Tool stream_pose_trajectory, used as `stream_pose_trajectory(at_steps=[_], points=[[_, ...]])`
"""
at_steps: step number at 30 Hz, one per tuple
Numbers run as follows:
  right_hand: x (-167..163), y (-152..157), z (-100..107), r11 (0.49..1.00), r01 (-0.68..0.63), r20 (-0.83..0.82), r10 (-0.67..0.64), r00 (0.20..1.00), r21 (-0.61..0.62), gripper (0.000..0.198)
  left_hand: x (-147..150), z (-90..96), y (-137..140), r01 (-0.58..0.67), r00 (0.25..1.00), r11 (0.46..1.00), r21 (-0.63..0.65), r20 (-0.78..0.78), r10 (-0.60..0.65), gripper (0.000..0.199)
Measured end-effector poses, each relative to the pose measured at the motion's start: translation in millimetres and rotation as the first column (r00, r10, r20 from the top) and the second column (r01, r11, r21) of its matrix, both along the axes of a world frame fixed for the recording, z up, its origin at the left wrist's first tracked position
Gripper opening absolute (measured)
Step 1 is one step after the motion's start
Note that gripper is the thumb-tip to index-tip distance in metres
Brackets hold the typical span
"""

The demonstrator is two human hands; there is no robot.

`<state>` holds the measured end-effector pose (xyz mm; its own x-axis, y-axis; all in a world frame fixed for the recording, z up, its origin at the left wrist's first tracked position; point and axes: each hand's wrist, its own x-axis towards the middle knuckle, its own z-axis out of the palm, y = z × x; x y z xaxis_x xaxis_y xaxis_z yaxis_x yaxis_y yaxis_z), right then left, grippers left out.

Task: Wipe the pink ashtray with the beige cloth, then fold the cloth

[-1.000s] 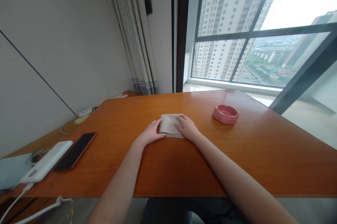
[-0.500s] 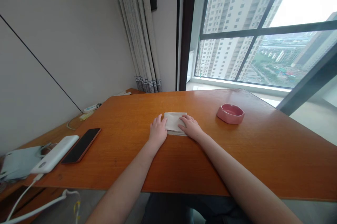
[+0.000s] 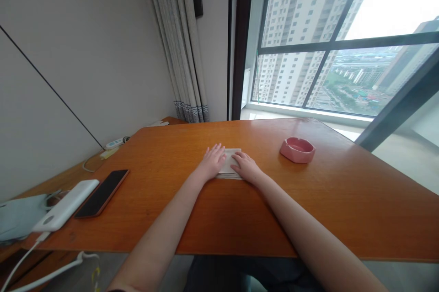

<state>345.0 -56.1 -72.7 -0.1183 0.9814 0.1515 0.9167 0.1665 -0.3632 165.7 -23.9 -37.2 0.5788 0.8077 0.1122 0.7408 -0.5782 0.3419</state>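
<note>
Covering more of folded cloth (image 3: pixel 228 165) than earlier: left hand (image 3: pixel 213 163)

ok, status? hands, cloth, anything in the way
Left hand on folded cloth's left side, fingers spread. Right hand on its right side. Cloth on tabletop. Pink ashtray off right, touching neither hand.

No writing or numbers can be read.

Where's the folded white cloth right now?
In the head view, the folded white cloth lies near the middle of the wooden table, between and partly under the left hand and right hand, left of the pink dish.
</note>
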Motion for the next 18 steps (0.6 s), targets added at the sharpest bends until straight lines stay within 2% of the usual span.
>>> stream_pose_trajectory(at_steps=[4, 7, 9, 12, 13, 18], points=[[4, -4, 5, 0.998, -0.061, 0.041, 0.062, 0.997, -0.009, 0.041, 16, -17.7, 6, -0.013, 0.988, 0.996, -0.090, -0.155, -0.002, 0.064], [2, -8, 11, 0.999, -0.045, 0.044, 0.045, 0.998, -0.004, 0.039, 17, -29.6, 7, -0.028, 0.982, 0.999, -0.045, -0.187, 0.019, 0.065], [-3, -9, 14, 0.998, -0.004, 0.042, 0.001, 0.999, 0.057, 0.037, 16, -32.7, 7, -0.051, 0.982, 0.999, -0.009, -0.184, 0.049, 0.065], [-13, -8, 14, 0.986, 0.048, 0.063, -0.059, 0.996, 0.161, 0.045, 13, -32.1, 7, -0.063, 0.983, 0.998, -0.003, -0.173, 0.062, 0.065], [-16, -8, 12, 0.987, 0.066, 0.076, -0.078, 0.994, 0.148, 0.049, 12, -31.5, 8, -0.060, 0.985, 0.998, -0.009, -0.165, 0.058, 0.064], [-22, -5, -3, 0.987, 0.136, 0.133, -0.124, 0.983, -0.087, 0.064, 4, -33.6, 12, -0.125, 0.977, 0.990, -0.064, -0.181, 0.111, 0.059]])
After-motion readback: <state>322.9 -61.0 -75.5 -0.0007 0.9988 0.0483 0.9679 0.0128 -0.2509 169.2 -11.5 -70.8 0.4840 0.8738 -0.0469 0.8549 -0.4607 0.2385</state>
